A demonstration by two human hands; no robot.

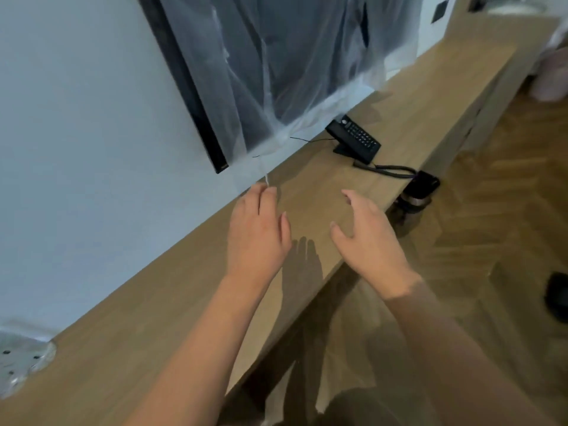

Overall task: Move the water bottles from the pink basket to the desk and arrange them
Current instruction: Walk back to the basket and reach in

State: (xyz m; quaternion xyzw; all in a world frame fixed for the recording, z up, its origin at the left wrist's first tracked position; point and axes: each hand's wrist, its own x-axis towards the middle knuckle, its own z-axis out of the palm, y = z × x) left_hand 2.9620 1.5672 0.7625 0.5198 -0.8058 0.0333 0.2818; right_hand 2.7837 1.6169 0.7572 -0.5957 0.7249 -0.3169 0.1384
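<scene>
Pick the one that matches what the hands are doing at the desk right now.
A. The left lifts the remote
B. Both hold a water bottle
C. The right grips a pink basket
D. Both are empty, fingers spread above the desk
D: the left hand and right hand are open and empty over the bare wooden desk, with no bottle in view.

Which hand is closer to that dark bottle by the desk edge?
The right hand, probably. It hovers open near the desk's front edge, on the same side as the dark bottle. The left hand, also empty, is nearer the wall. No pink basket shows.
</scene>
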